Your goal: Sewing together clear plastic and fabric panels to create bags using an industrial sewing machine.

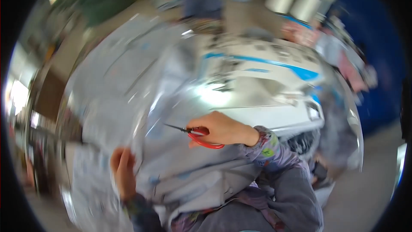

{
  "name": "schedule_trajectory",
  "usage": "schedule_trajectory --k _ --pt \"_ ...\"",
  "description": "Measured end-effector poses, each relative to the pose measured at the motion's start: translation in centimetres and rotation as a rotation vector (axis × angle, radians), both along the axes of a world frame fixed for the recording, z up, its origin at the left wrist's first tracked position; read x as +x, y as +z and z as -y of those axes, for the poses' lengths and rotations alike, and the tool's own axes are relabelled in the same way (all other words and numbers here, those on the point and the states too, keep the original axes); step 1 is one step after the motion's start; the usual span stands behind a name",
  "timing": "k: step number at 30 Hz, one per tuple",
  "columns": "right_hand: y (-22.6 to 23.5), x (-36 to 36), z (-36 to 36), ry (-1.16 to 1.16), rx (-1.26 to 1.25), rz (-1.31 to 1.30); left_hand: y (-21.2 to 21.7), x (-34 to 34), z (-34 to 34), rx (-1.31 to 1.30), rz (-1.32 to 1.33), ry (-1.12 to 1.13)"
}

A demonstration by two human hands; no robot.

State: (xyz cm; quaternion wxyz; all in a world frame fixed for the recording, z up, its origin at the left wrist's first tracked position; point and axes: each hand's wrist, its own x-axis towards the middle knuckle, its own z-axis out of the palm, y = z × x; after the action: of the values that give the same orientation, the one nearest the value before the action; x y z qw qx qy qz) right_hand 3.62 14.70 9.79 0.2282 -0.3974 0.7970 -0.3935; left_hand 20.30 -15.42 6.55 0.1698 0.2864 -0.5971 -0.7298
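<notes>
Blurred, perhaps sewing machine (pixel 266 81) behind.

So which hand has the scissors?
The right hand holds the red-handled scissors, blades pointing left. The left hand only grips the pale grey cloth.

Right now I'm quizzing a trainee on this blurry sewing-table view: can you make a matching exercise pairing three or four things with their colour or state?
Things:
1. scissors
2. sewing machine
3. left hand
4. thread cones

States:
A. white with blue stripe
B. red handles, held in the right hand
C. pale, standing at the back
D. gripping the grey fabric

Pairs: 1-B, 2-A, 3-D, 4-C
</notes>
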Motion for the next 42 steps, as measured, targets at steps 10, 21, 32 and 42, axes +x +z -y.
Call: schedule_trajectory --k 10,21,32,42 --pt "-1.8 1.5 -14.3 -0.626 0.176 -1.058 6.8 -8.8 -13.3 -0.242 -0.183 -1.130" --pt "-7.8 17.6 -27.0 -1.198 -0.414 0.223 1.3 -13.7 -15.4 -0.827 -0.395 -1.089" --pt "-10.1 11.6 -24.3 -1.096 -0.036 -0.357 -4.1 -15.0 -11.5 -1.327 -0.369 -1.058" --pt "-11.7 -2.1 -16.5 -0.721 0.268 -0.909 -4.5 -15.4 -11.4 -1.230 -0.419 -0.928"
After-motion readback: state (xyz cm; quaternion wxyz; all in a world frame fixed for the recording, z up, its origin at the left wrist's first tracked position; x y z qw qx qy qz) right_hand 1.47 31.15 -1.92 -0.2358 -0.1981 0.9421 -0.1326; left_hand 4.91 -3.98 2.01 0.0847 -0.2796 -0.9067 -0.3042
